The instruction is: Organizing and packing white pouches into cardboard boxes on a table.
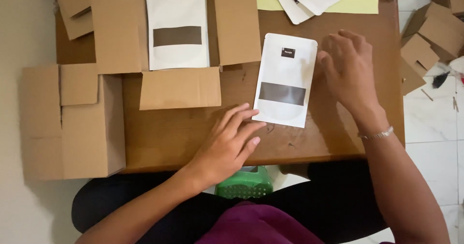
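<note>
Wooden tabletop (183,133) carries our white pouch (285,79); left hand (227,145) and right hand (350,67) rest flat-fingered on its edges, gripping nothing. Another pouch (176,26) already lies in the open cardboard box (121,29).

White pouch (285,79) — flat, dark-banded — on table (183,133)

soft, even indoor light, faint shadows under the cardboard, slight blur throughout.

white pouch (285,79) with dark grey band, brown cardboard box (72,123), brown wooden table (183,133), green stool (245,183)
</note>
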